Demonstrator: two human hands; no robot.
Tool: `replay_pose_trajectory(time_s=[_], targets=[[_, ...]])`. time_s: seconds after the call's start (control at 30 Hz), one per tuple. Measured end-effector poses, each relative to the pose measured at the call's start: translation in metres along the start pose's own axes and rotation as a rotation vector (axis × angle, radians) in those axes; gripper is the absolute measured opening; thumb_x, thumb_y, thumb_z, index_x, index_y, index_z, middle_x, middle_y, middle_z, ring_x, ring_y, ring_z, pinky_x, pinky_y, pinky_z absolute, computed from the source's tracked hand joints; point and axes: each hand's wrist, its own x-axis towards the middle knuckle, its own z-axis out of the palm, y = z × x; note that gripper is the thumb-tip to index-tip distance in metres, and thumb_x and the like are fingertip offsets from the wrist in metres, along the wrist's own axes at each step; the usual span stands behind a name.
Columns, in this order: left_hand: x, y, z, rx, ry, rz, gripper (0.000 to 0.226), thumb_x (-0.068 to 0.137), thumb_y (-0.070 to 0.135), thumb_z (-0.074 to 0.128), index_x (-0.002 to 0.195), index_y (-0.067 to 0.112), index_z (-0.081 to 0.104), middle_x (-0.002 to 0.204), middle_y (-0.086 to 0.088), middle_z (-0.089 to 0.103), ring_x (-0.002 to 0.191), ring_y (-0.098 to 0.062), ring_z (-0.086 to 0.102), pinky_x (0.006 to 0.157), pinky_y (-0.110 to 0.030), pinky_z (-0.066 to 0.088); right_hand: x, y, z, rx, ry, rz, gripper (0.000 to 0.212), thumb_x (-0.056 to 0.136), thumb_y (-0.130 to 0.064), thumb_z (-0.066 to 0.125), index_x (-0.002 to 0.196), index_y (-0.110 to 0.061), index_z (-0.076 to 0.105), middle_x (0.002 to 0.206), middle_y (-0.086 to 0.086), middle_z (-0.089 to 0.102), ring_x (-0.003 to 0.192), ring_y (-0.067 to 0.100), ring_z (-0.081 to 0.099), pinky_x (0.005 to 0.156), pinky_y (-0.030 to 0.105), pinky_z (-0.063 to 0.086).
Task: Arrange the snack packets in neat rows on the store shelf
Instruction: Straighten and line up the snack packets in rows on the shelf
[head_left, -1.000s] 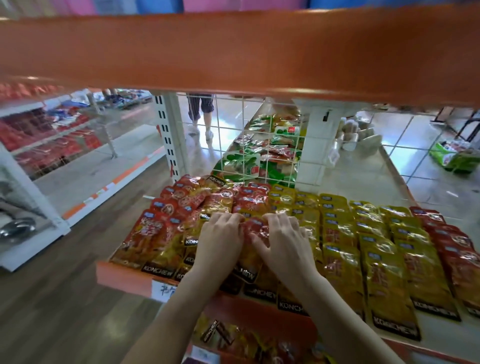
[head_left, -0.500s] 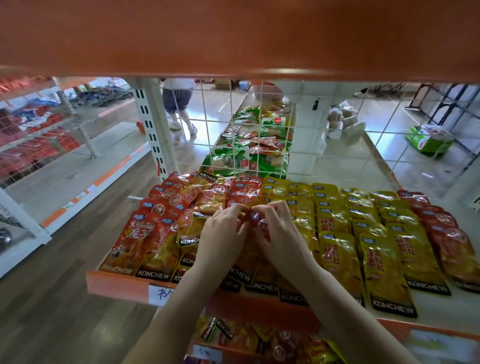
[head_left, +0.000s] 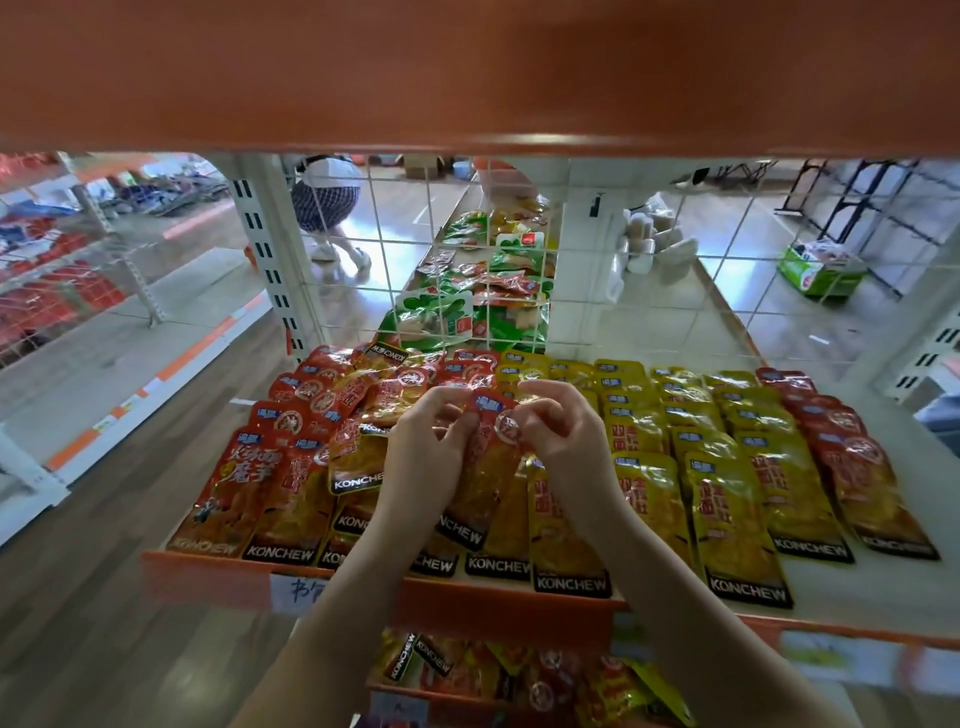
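Change: both hands lifted off the pile, now raising one packet.
Left hand (head_left: 426, 441): grip pinches the red packet (head_left: 485, 457) at its top left edge.
Right hand (head_left: 563, 436): grip pinches its top right.
Packet: just above the messy red rows (head_left: 291, 467) on the shelf (head_left: 218, 571).
Yellow rows (head_left: 727, 467): neat, to the right.
Far: wire mesh (head_left: 467, 270).

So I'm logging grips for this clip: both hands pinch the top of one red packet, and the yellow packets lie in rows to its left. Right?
Not quite. The head view shows the left hand and right hand pinching the top of the red packet, but the yellow packets lie in rows to its right, not its left.
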Motion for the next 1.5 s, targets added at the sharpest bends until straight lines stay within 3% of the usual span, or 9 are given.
replay_pose_trajectory(time_s=[0.23,0.53,0.67,0.83,0.97,1.1,1.23,1.4,1.5], targets=[[0.002,0.020,0.011,-0.139,0.087,-0.040,0.020,0.092,0.015,0.057,0.110,0.023,0.056,0.088,0.011,0.056,0.081,0.001,0.055,0.058,-0.004,0.046,0.002,-0.005,-0.013,0.073,-0.047,0.140,0.014,0.096,-0.028,0.051,0.109,-0.022,0.052,0.095,0.009,0.066,0.087,0.023,0.066,0.082,0.044,0.056],[-0.003,0.066,0.067,-0.330,-0.045,-0.018,0.018,0.092,0.009,0.056,0.091,0.026,0.053,0.086,0.004,0.060,0.067,0.001,0.060,0.053,-0.009,0.048,-0.014,-0.013,-0.081,0.008,0.019,0.145,0.018,0.093,-0.014,0.055,0.111,-0.012,0.054,0.091,0.001,0.066,0.075,0.003,0.068,0.061,0.017,0.053],[-0.007,0.084,0.103,-0.352,-0.160,-0.007,0.010,0.093,0.005,0.051,0.100,0.010,0.056,0.087,-0.002,0.059,0.061,0.001,0.060,0.047,-0.010,0.046,-0.021,-0.013,-0.121,-0.101,0.100,0.128,0.018,0.092,-0.013,0.056,0.110,-0.017,0.054,0.095,-0.003,0.065,0.079,0.001,0.067,0.062,0.016,0.053],[-0.008,0.092,0.149,-0.212,-0.311,0.002,0.012,0.095,0.013,0.050,0.105,0.018,0.052,0.093,0.001,0.062,0.080,-0.008,0.062,0.063,-0.018,0.054,-0.026,-0.006,-0.176,-0.280,0.231,0.117,0.026,0.091,-0.022,0.060,0.115,-0.017,0.052,0.104,-0.002,0.062,0.094,0.008,0.063,0.073,0.018,0.054],[-0.013,0.099,0.178,-0.106,-0.374,0.067,0.018,0.094,0.012,0.051,0.111,0.012,0.057,0.094,-0.001,0.065,0.081,-0.011,0.065,0.064,-0.022,0.055,-0.028,0.004,-0.218,-0.358,0.313,0.182,0.026,0.091,-0.027,0.059,0.115,-0.016,0.052,0.107,0.006,0.063,0.097,0.019,0.063,0.081,0.033,0.055],[-0.021,0.108,0.199,-0.011,-0.393,0.205,0.017,0.094,0.011,0.052,0.109,0.014,0.060,0.095,0.004,0.061,0.077,-0.002,0.058,0.061,-0.014,0.049,-0.030,0.014,-0.255,-0.465,0.420,0.203,0.013,0.094,-0.016,0.054,0.107,-0.013,0.053,0.098,0.009,0.066,0.084,0.018,0.063,0.073,0.029,0.055],[-0.027,0.110,0.220,0.095,-0.400,0.294,0.018,0.093,0.011,0.051,0.107,0.016,0.061,0.102,0.002,0.063,0.084,-0.008,0.059,0.070,-0.023,0.053,-0.034,0.020,-0.277,-0.584,0.453,0.269,0.017,0.095,-0.017,0.051,0.111,-0.013,0.050,0.101,0.009,0.066,0.085,0.020,0.063,0.071,0.034,0.053],[-0.037,0.116,0.236,0.199,-0.392,0.361,0.016,0.092,0.013,0.052,0.104,0.017,0.062,0.102,0.004,0.064,0.093,-0.012,0.060,0.078,-0.031,0.053,-0.040,0.023,-0.290,-0.730,0.475,0.243,0.024,0.094,-0.011,0.050,0.117,-0.005,0.050,0.097,0.007,0.063,0.077,0.017,0.056,0.054,0.018,0.034],[-0.041,0.121,0.241,0.271,-0.362,0.424,0.017,0.092,0.016,0.051,0.106,0.018,0.062,0.105,0.004,0.064,0.096,-0.012,0.059,0.082,-0.031,0.051,-0.046,0.022,-0.290,-0.800,0.473,0.228,0.032,0.093,-0.011,0.050,0.125,-0.003,0.048,0.106,0.014,0.065,0.091,0.029,0.063,0.065,0.024,0.040]])
